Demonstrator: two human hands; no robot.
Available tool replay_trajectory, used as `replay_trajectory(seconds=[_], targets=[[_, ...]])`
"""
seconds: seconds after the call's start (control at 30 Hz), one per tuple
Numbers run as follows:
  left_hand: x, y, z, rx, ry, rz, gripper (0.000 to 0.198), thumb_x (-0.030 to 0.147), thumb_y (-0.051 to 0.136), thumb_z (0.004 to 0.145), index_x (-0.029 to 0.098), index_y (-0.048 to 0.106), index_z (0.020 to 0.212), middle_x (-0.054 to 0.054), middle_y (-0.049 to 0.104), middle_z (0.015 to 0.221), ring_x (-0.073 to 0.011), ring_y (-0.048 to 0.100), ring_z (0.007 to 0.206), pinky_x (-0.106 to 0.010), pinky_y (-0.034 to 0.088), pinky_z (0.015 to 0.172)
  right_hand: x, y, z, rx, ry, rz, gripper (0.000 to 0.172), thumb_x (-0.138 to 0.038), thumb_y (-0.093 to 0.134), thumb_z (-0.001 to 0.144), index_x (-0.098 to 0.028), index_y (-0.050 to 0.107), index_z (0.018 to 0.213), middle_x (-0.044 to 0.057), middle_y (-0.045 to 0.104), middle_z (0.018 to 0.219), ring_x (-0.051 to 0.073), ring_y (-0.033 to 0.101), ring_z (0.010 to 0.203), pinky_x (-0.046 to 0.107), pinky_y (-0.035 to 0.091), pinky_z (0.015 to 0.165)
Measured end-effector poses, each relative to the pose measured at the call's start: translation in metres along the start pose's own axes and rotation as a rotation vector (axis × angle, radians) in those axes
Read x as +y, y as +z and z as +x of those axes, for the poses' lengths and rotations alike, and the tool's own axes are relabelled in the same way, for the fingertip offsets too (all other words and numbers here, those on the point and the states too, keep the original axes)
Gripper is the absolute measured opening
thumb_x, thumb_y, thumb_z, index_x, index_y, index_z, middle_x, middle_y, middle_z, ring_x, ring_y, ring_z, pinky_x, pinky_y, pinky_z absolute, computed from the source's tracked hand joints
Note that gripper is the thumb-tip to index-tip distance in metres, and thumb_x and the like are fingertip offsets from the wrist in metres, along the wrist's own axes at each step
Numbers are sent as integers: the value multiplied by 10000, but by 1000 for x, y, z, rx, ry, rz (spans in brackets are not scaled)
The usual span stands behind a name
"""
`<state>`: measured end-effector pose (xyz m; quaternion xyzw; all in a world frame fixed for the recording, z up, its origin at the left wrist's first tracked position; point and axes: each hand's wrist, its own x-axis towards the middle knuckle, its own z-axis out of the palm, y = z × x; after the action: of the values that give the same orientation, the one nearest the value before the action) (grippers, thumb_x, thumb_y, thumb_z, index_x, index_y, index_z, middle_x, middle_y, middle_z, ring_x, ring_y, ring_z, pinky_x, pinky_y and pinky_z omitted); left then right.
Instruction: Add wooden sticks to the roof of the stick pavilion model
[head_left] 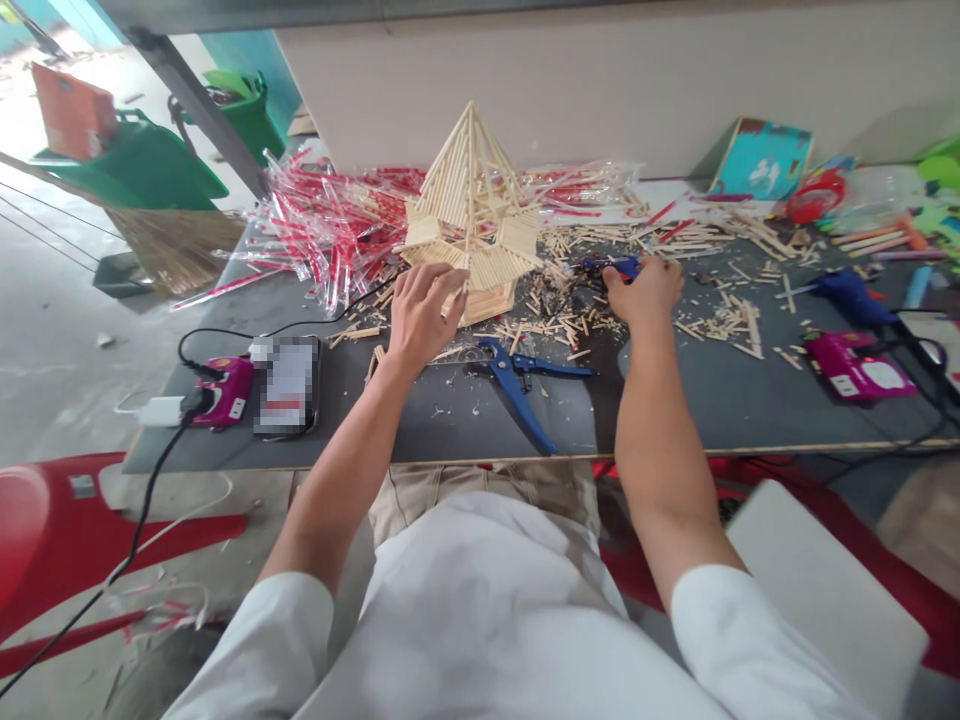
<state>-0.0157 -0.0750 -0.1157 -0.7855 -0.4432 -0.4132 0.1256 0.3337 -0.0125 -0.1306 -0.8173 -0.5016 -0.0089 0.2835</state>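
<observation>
A model tower of pale wooden sticks (470,190), with a pointed top and star-like flared panels, stands upright at the middle of the table. My left hand (426,312) is at its lower front, fingers curled against the sticks; the exact contact under the fingertips is hidden. My right hand (646,290) is closed around a blue glue gun (624,268), its nozzle end toward the model and most of its body behind my fingers. Between my arms lie blue-handled cutters (517,385), spread apart. Short cut sticks (562,325) are scattered around the model.
Red-and-clear plastic wrappers (322,220) heap up behind on the left. A phone (287,385) and a magenta power socket box (225,390) sit at the table's left. Another blue glue gun (855,297) and a second magenta box (859,367) stand at the right, with cables.
</observation>
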Motion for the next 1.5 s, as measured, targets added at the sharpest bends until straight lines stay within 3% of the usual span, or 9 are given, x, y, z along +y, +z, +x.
replay_trajectory(seconds=[0.33,0.8,0.93,1.0,1.13,1.2,1.3,1.4,1.5], targets=[[3,-6,3,-117,71,50,297,274,513,1031,301,633,1300,-106,643,1312,-281,584,1228,-462,432,1071,1,8,2,-47,145,-109,727,-460,768,866,0,548,1385,312,531,1444,460,479,1381,578,373,1128],[0,2,2,-69,55,71,328,312,512,1034,269,599,1348,-124,647,1281,-296,594,1212,-452,450,1044,3,17,1,-45,165,-121,597,-429,744,879,-76,608,1341,255,559,1439,448,482,1375,582,327,1131],[-2,4,2,-51,32,46,389,320,519,1029,259,545,1412,-123,650,1303,-293,592,1219,-445,449,1050,0,13,-3,51,142,-89,541,-384,752,866,-96,625,1306,245,548,1435,444,479,1357,581,354,1109],[-3,5,2,-50,24,40,388,330,517,1029,260,547,1409,-119,652,1301,-291,592,1221,-443,447,1052,-8,7,-9,155,17,9,435,-330,689,913,-123,622,1289,218,566,1400,395,490,1334,557,377,1103],[-3,7,0,-43,-4,22,373,363,506,1033,257,558,1388,-116,653,1299,-288,591,1228,-445,437,1066,-46,-6,-39,324,-487,347,285,-344,434,1056,-191,609,1220,169,626,1249,273,545,1234,495,436,1101],[-3,9,-2,-20,-43,10,385,400,511,1030,241,557,1378,-122,652,1303,-292,585,1236,-452,429,1080,-70,-10,-63,338,-722,435,317,-404,382,1071,-237,611,1214,148,635,1213,279,558,1218,528,456,1086],[-3,10,-4,-8,-87,19,365,434,506,1030,237,588,1326,-120,651,1301,-294,578,1244,-451,431,1082,-98,-11,-98,221,-1007,464,308,-398,436,1050,-248,604,1261,117,639,1231,296,583,1220,545,475,1070],[-2,10,-4,-9,-84,22,342,422,507,1032,235,603,1303,-113,656,1279,-286,578,1233,-436,441,1072,-110,-6,-117,103,-1109,399,375,-413,576,999,-255,582,1339,112,625,1321,309,565,1255,525,465,1093],[-1,8,-3,0,-75,24,337,407,525,1026,226,605,1300,-112,658,1266,-283,581,1217,-428,451,1062,-112,3,-120,67,-1073,385,382,-395,615,987,-241,590,1336,119,631,1310,307,573,1233,513,468,1082]])
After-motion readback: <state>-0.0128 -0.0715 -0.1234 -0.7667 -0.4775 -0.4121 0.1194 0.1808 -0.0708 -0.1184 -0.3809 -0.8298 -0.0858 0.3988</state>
